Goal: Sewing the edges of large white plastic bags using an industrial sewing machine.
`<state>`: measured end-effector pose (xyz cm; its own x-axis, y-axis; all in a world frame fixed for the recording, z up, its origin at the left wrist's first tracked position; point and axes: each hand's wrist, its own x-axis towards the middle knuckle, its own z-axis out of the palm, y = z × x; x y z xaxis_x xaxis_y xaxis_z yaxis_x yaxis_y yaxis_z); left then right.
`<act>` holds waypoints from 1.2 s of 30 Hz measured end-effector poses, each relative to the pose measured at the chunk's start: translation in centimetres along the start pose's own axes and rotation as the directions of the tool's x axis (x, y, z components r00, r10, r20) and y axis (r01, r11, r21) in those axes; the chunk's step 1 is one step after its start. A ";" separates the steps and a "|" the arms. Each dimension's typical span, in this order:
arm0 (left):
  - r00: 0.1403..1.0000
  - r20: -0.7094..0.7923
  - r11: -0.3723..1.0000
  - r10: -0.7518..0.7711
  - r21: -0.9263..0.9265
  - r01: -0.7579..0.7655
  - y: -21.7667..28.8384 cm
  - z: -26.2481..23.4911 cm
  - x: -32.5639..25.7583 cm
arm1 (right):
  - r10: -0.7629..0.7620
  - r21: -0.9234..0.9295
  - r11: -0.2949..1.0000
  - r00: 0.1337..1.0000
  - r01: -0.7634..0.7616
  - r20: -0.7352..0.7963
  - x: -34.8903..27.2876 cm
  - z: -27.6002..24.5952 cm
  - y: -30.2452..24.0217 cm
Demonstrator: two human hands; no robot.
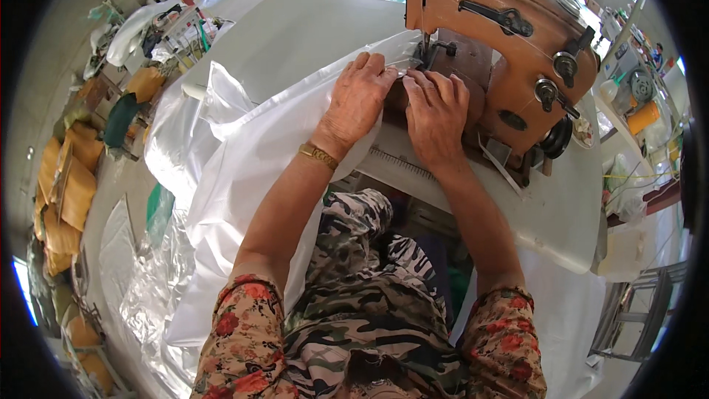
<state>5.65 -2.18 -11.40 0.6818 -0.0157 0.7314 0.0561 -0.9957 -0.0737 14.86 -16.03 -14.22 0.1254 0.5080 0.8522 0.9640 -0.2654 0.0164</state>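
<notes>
White shiny sheeting (pixel 258 155) runs under the needle area of an orange-brown sewing machine (pixel 509 37) and hangs off the table's left front toward the floor. With fingers bent, my left hand (pixel 357 94) grips the sheeting's edge just in front of the presser foot (pixel 426 52). Close beside it, my right hand (pixel 436 107) has its fingers curled over the same edge, near the machine's bed. The thumbs are partly hidden. A gold-coloured watch (pixel 319 155) is on my left wrist.
The pale sewing table (pixel 295 29) spreads left and behind the machine. A ruler strip (pixel 402 162) lies along its front edge. Orange-brown bundles (pixel 70 177) are piled at far left. A dark metal frame (pixel 642 310) stands at right.
</notes>
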 end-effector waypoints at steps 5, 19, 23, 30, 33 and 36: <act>0.999 0.043 0.998 0.003 -0.067 0.000 -1.5 0.9 1.0 | -0.014 0.015 1.000 1.000 0.014 -0.015 -0.2 0.1 -0.1; 0.997 0.080 0.990 0.014 -0.143 -0.002 -4.3 4.9 3.4 | -0.062 0.024 0.998 0.998 0.062 -0.008 -0.3 0.1 -0.5; 0.994 0.038 0.987 -0.104 -0.121 0.107 -5.2 5.3 2.7 | -0.117 0.045 0.992 0.993 0.118 -0.032 -0.2 0.0 -0.6; 0.949 -0.039 0.924 -0.313 -0.245 0.295 -5.7 5.2 -0.1 | -0.216 0.190 0.957 0.976 0.218 -0.033 -0.2 -0.2 -0.7; 0.932 -0.080 0.904 -0.353 -0.285 0.318 -5.9 5.4 -0.9 | -0.276 0.231 0.931 0.959 0.282 -0.059 -0.3 0.0 -0.7; 0.915 -0.081 0.878 -0.396 -0.324 0.352 -6.0 5.7 -1.5 | -0.295 0.256 0.918 0.953 0.302 -0.067 -0.5 0.0 -0.7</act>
<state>8.44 4.36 -15.90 0.5425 0.3730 0.7527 0.0533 -0.9095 0.4123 14.13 -16.04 -14.64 -0.1804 0.5076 0.8425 0.9831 0.1200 0.1382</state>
